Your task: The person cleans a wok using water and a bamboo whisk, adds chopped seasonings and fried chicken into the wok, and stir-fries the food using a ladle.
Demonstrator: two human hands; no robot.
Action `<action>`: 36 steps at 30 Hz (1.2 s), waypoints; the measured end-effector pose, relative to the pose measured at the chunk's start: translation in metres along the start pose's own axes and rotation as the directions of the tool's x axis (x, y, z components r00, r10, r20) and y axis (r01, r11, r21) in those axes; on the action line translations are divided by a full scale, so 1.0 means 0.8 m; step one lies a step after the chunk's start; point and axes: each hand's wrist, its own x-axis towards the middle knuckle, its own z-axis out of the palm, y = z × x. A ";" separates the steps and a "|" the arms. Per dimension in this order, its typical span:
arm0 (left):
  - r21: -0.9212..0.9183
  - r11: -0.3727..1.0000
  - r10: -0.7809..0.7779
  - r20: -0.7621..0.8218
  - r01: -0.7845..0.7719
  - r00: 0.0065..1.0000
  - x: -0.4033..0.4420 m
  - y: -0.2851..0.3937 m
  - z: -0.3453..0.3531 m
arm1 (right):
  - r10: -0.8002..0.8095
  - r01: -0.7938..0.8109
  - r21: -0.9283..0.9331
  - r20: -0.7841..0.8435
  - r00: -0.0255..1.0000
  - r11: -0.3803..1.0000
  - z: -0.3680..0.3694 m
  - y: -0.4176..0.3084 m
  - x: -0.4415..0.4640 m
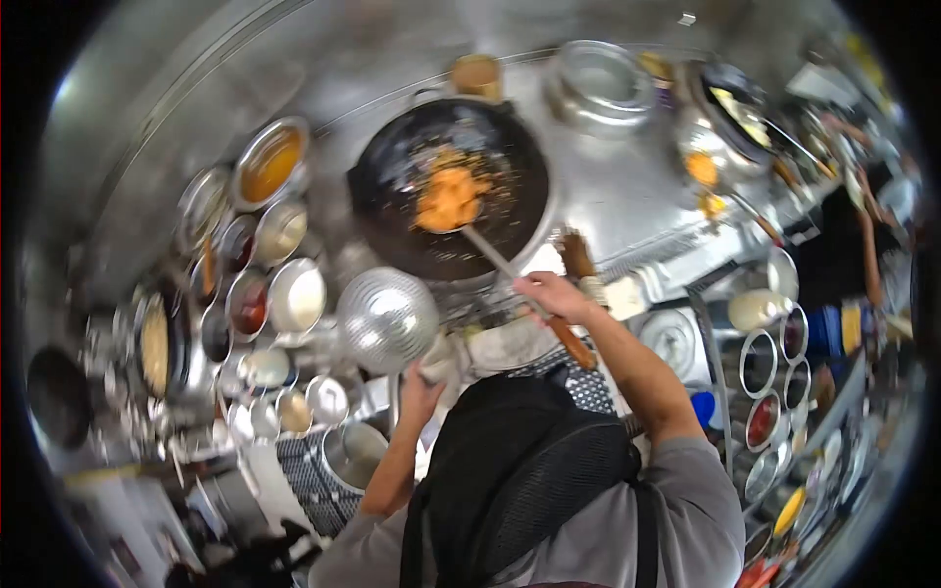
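Note:
Below the large black wok (377, 220), my left hand (420, 392) is closed at the lower edge of a round perforated metal strainer (387, 318). My right hand (554, 297) grips the shaft of a long ladle (490, 252), whose wooden end sticks out below the hand. The ladle's head is in the wok, under or against a heap of orange food (451, 199). Smaller bits and liquid lie around the heap on the dark wok surface.
At the left are bowls of sauces, including a pot of orange liquid (272, 167). A metal pot (600, 86) stands behind at the right. Another wok (735, 108) is farther right, near a co-worker's arm (869, 245). More containers (763, 421) line the lower right.

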 end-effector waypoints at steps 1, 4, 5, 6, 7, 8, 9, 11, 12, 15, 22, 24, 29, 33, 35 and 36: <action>0.127 0.991 0.055 -0.117 -0.040 0.992 0.003 -0.009 0.009 | -0.090 0.089 0.010 0.058 0.994 0.996 -0.010 0.022 0.012; -0.290 0.937 0.146 -0.182 -0.195 0.972 0.012 -0.041 0.027 | -0.174 0.174 0.014 -0.021 0.985 0.985 -0.010 0.046 0.022; -0.207 0.957 0.177 -0.147 -0.205 0.973 0.020 -0.043 0.025 | -0.142 0.141 0.033 0.035 0.989 0.989 -0.017 0.037 0.011; -0.112 0.971 0.195 -0.139 -0.211 0.971 0.028 -0.045 0.020 | -0.185 0.183 0.070 0.036 0.982 0.981 -0.020 0.038 0.006; 0.051 0.986 0.163 -0.187 -0.156 0.969 0.028 -0.041 0.012 | -0.175 0.175 -0.058 0.006 0.985 0.983 -0.024 0.028 -0.012; 0.207 0.975 0.132 -0.249 -0.080 0.959 0.028 -0.028 0.005 | -0.185 0.184 -0.049 -0.020 0.983 0.982 -0.034 0.033 -0.016; 0.211 0.972 0.148 -0.236 -0.098 0.960 0.033 -0.011 -0.004 | -0.330 0.301 -0.181 -0.166 0.929 0.936 -0.045 0.043 -0.022; 0.100 0.994 0.083 -0.429 -0.043 0.899 0.039 0.034 -0.017 | -0.525 0.400 -0.363 -0.373 0.765 0.842 -0.074 0.062 -0.054; 0.067 0.985 0.172 -0.476 -0.159 0.862 0.050 0.052 -0.023 | -0.547 0.406 -0.373 -0.465 0.697 0.834 -0.089 0.069 -0.083; 0.010 0.916 0.353 -0.493 -0.400 0.795 0.045 0.186 -0.042 | -0.514 0.567 -0.197 -0.711 0.479 0.800 -0.172 0.107 -0.176; 0.029 0.679 0.655 -0.475 -0.734 0.588 0.014 0.420 0.074 | -0.233 0.750 -0.348 -0.937 -0.261 0.563 -0.443 0.221 -0.466; -0.087 0.579 0.707 -0.441 -0.810 0.553 -0.011 0.482 0.147 | -0.081 0.831 -0.317 -0.945 -0.317 0.457 -0.518 0.248 -0.519; -0.240 0.477 0.835 -0.174 -0.845 0.521 -0.065 0.578 0.309 | 0.033 0.931 -0.204 -0.974 -0.224 0.302 -0.663 0.298 -0.606; -0.530 0.503 0.819 0.041 -0.683 0.572 -0.100 0.668 0.448 | 0.009 0.967 -0.095 -0.995 -0.100 0.238 -0.696 0.315 -0.657; -0.638 0.491 0.835 0.150 -0.593 0.529 -0.091 0.716 0.545 | 0.011 0.971 -0.071 -0.997 -0.075 0.230 -0.690 0.320 -0.666; -0.690 0.562 0.791 0.287 -0.456 0.540 -0.100 0.755 0.594 | 0.040 0.973 -0.066 -0.996 -0.077 0.220 -0.688 0.323 -0.668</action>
